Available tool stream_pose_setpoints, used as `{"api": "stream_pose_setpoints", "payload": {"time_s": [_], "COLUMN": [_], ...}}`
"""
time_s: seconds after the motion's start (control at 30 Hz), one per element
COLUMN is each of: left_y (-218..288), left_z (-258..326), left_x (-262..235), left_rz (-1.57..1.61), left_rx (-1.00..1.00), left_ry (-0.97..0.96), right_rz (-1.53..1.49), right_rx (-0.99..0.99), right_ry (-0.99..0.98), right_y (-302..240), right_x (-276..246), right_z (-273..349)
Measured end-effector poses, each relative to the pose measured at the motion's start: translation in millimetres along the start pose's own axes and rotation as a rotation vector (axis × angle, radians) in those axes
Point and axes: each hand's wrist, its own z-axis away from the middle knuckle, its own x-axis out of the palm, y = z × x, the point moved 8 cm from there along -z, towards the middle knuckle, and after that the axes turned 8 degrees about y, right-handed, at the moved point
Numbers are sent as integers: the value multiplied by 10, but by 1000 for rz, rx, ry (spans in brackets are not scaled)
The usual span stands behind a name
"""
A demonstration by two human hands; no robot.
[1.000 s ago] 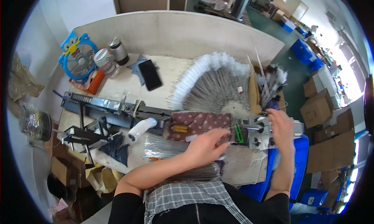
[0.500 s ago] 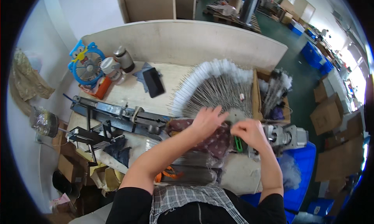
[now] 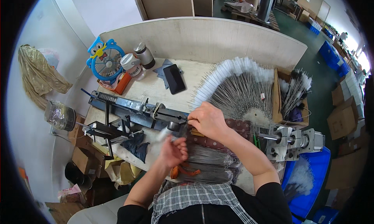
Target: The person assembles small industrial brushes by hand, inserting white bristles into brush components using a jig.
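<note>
My right hand (image 3: pixel 208 121) rests at the end of the long black machine (image 3: pixel 132 107), fingertips pinched at its clamp (image 3: pixel 171 125) on what looks like a thin wire. My left hand (image 3: pixel 173 151) is lower and nearer to me, its fingers curled around a blurred white tuft (image 3: pixel 163 134). Just under both hands lies a bundle of thin grey wires (image 3: pixel 208 163) tied with an orange band (image 3: pixel 183 171). A dark patterned cloth (image 3: pixel 238 126) lies beneath my right wrist.
White-tipped wire brushes (image 3: pixel 241 87) fan out at the back right, beside a cardboard box (image 3: pixel 277 95) holding more. A grey motor unit (image 3: pixel 296 140) sits at right above a blue bin (image 3: pixel 307 177). A phone (image 3: pixel 174 79), two jars (image 3: pixel 130 64) and a blue fan (image 3: pixel 105 60) stand at the back left.
Both hands have shifted left. My right hand went from the motor side to the machine's clamp. My left hand drew back from the wire fan toward me and now holds the white tuft.
</note>
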Motion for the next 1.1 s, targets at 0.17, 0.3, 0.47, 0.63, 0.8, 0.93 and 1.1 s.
{"api": "stream_pose_setpoints", "payload": {"time_s": [0.17, 0.3, 0.47, 0.63, 0.8, 0.93, 1.1], "left_y": [574, 520, 610, 323, 143, 431, 644], "left_z": [639, 479, 443, 204, 79, 312, 311], "left_x": [395, 611, 597, 549, 693, 669, 272], "left_rz": [-113, -1162, -1419, -801, -806, -1255, -962], "left_rx": [338, 911, 933, 808, 901, 1086, 878], "left_ry": [-219, 47, 216, -73, -193, -6, 24], "right_rz": [74, 117, 111, 86, 53, 33, 86], "right_rx": [81, 104, 62, -63, 10, 37, -8], "right_ry": [-69, -93, -48, 223, -139, 15, -109], "right_y": [-38, -53, -88, -209, 107, 172, 103], "right_x": [84, 78, -25, -490, -58, 229, 158], "right_z": [-35, -62, 12, 203, 852, 630, 752]}}
